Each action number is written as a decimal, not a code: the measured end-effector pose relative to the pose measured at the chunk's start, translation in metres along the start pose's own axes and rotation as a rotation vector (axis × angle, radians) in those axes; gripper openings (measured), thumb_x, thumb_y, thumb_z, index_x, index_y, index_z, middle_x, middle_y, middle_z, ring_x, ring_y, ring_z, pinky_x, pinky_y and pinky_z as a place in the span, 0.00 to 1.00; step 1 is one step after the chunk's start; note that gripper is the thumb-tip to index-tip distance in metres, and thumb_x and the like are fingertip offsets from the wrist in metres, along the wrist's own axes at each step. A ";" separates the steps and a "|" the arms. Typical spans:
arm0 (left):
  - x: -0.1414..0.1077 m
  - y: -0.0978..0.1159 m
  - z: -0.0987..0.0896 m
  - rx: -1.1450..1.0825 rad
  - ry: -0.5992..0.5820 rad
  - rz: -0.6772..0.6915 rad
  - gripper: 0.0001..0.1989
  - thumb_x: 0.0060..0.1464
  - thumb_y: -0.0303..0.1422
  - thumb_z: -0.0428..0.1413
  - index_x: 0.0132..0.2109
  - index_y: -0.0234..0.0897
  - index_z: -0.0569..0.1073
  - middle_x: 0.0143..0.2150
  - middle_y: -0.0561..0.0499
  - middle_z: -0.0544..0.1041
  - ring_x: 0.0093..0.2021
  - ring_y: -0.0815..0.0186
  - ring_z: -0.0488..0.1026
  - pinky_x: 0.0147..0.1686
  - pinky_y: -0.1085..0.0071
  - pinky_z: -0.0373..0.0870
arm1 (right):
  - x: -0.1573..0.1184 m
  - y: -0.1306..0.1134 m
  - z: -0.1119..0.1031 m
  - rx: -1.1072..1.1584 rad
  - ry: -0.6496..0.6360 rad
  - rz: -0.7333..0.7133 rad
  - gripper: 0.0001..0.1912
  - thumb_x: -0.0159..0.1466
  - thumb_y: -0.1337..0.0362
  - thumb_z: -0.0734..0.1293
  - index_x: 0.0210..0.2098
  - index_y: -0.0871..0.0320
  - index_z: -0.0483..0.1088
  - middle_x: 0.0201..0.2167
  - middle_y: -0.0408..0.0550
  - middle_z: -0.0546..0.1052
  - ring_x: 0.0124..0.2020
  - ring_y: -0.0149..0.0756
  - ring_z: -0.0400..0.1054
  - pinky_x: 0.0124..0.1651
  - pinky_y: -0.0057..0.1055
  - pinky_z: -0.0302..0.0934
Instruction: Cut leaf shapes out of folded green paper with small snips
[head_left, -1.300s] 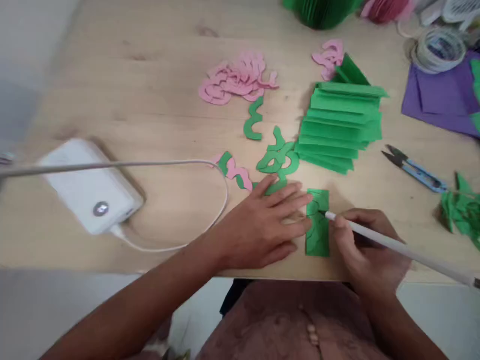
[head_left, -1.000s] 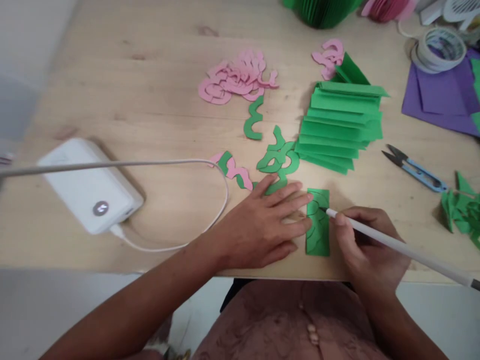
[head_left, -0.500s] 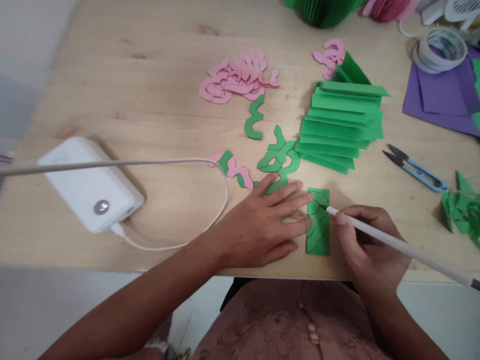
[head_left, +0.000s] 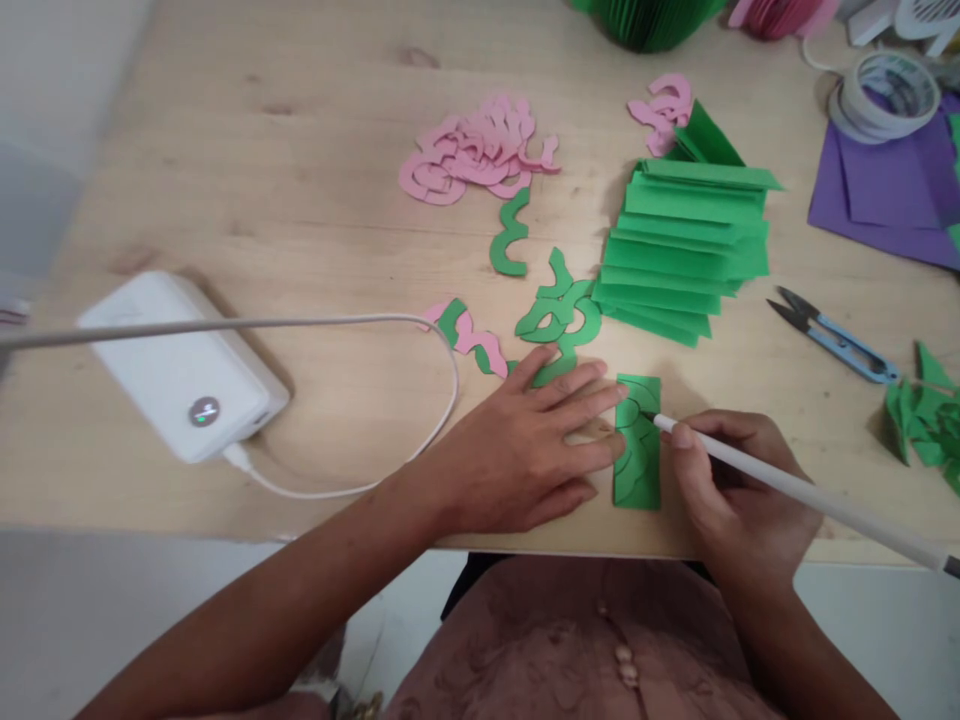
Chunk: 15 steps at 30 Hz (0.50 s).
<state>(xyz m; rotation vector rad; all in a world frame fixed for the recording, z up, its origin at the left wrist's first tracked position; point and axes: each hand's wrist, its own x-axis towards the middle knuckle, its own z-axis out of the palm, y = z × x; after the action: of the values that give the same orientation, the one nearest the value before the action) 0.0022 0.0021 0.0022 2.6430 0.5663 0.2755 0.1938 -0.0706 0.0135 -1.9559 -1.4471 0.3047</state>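
A small green paper rectangle [head_left: 637, 470] lies near the table's front edge, with dark curved lines drawn on it. My left hand [head_left: 529, 450] rests flat with fingers spread, two fingertips touching the paper's left edge. In my right hand [head_left: 739, 490] is a white pen [head_left: 795, 487], its dark tip on the drawn lines in the upper part of the paper. Curvy green cut-outs [head_left: 559, 315] lie just beyond my left fingers, one partly under them. Pink and green wavy pieces [head_left: 472, 340] lie to their left.
A pile of pink cut-outs [head_left: 472, 150] and folded green paper [head_left: 675, 245] lie farther back. Blue thread snips [head_left: 836, 340], green scraps [head_left: 934, 410], purple paper [head_left: 877, 190] and tape rolls [head_left: 889, 95] are on the right. A white power bank [head_left: 180, 370] trails a cable [head_left: 454, 390] at left.
The view has shifted very slightly. Both hands, the pen and the green paper keep practically the same places.
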 end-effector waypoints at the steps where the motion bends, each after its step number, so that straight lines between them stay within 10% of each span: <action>1: 0.000 0.000 0.000 0.001 0.002 -0.001 0.15 0.59 0.38 0.50 0.52 0.42 0.71 0.65 0.43 0.62 0.67 0.51 0.51 0.63 0.44 0.44 | 0.000 0.000 0.000 -0.002 -0.001 0.002 0.06 0.60 0.63 0.69 0.29 0.57 0.70 0.22 0.41 0.72 0.21 0.28 0.65 0.21 0.24 0.59; 15: 0.000 0.000 0.000 0.011 0.009 0.010 0.16 0.59 0.37 0.50 0.53 0.42 0.70 0.65 0.43 0.62 0.67 0.51 0.52 0.63 0.44 0.45 | 0.000 0.001 -0.003 -0.047 -0.016 -0.031 0.05 0.59 0.64 0.69 0.28 0.57 0.70 0.21 0.42 0.73 0.19 0.30 0.66 0.21 0.26 0.61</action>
<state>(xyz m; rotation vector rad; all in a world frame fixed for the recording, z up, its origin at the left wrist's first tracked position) 0.0020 0.0026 0.0024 2.6573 0.5598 0.2886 0.1956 -0.0717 0.0151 -1.9706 -1.5061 0.2751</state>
